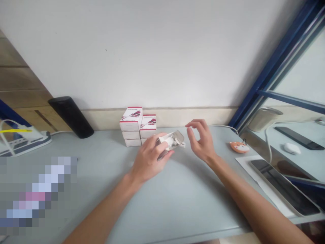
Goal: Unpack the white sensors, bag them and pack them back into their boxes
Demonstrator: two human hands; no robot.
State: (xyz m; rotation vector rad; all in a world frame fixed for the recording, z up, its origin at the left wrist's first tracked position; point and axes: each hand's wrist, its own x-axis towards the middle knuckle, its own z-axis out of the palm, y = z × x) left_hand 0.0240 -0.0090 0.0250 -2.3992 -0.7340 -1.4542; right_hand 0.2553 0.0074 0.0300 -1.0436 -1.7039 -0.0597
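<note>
My left hand [148, 157] is wrapped around a small carton [179, 136] tilted above the table, its end flap standing out toward the right. White contents [170, 141] show inside it, too small to name. Just past the carton lies a small white piece [182, 145]; whether it touches the carton I cannot tell. To the right, my right hand [201, 140] hovers with thumb and fingers curved apart, nothing visible between them. Behind my left hand, several white cartons with dark red edges [131, 117] are stacked in two columns against the wall.
A black cylinder [72, 117] stands at the back left near a power strip [33, 140] with cables. At the right are an orange animal-faced case [239, 147] and a phone [281, 186] on a white sheet [243, 162]. A blue-framed mirror [286, 98] leans there. The lower left is pixelated.
</note>
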